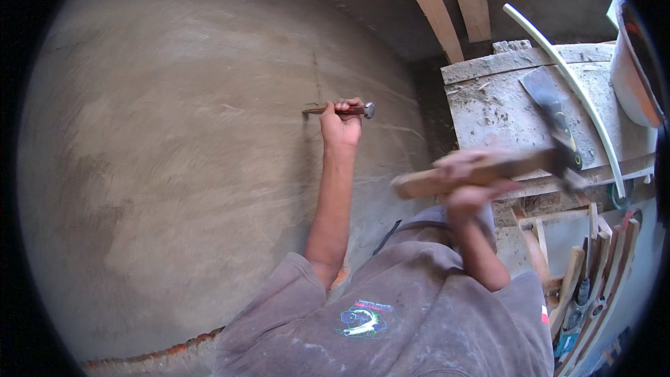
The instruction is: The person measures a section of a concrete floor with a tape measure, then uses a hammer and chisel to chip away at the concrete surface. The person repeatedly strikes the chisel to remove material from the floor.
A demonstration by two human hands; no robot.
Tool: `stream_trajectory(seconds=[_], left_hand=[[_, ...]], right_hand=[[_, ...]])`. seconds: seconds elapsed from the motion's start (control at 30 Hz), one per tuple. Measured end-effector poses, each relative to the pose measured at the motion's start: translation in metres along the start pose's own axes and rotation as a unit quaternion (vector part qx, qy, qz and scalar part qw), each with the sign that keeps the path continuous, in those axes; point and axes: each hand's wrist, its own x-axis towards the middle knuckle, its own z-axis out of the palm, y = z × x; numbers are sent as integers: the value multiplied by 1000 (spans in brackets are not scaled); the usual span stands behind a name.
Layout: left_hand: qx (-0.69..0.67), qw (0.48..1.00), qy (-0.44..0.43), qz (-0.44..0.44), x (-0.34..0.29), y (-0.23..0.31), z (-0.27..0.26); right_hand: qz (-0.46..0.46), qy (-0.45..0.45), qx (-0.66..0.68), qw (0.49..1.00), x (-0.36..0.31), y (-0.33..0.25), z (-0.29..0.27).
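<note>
We see 2 tools in use at a grey-brown plastered wall point(174, 132).

Chisel point(357, 110): short, slim, reddish-brown body, bright round metal struck end, dark narrow tip. It sits near level in view, tip to the left, struck end to the right. Tip looks set against the wall, at the lower end of a thin dark vertical line point(317, 77) in the plaster.

Hammer point(516, 166): thick pale wooden handle, dark head; the head is motion-blurred, so we can't make out its exact shape. Handle slants slightly, butt to the left, head to the right.

Positions: the chisel runs crosswise through the left hand point(340, 122), both ends sticking out past the fingers. The hammer passes through the right hand point(474, 199), butt out on the left, head well out on the right, near the edge of the dusty desk point(495, 115) in view. Struck end and hammer head are well apart.

Hands: left is closed around the chisel, fingers curled over the body. Right is wrapped on the handle, blurred; we can't read each finger.

On the desk we have 1 scraper point(541, 89) and 1 pale curved tube point(574, 78).
</note>
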Motion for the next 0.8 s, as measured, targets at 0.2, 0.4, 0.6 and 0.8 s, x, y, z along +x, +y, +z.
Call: stream_trajectory(seconds=[0.2,0.4,0.6,0.8], left_hand=[[45,998,24,37,4,-8,-1],[0,1000,2,-10,3,4,2],[22,1000,-7,-1,6,0,3],[85,993,-59,-61,-7,-12,-14]], right_hand=[[313,-75,-188,928,-27,63,-30],[78,25,120,989,21,-34,-18],[202,-91,-320,921,-27,63,-3],[285,-67,-218,931,-34,65,-61]])
